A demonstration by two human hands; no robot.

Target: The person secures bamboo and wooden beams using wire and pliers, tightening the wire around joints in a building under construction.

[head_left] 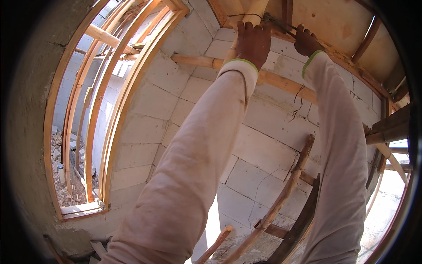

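Both my arms reach up in pale long sleeves with green-edged cuffs. My left hand (252,42) is wrapped around an upright bamboo pole (253,11) just under the wooden ceiling boards. A thin wire (239,16) loops around that pole above my fingers. My right hand (306,41) is closed on a dark metal tool (278,24) that looks like pliers, whose tip points left toward the pole and the wire. A horizontal bamboo pole (281,82) runs along the block wall behind both wrists.
A wall of large pale blocks (263,149) faces me. A wooden window frame (103,110) opens at left, with rubble beyond it. Leaning poles and planks (285,193) stand at lower right. Plywood formwork (327,22) is overhead.
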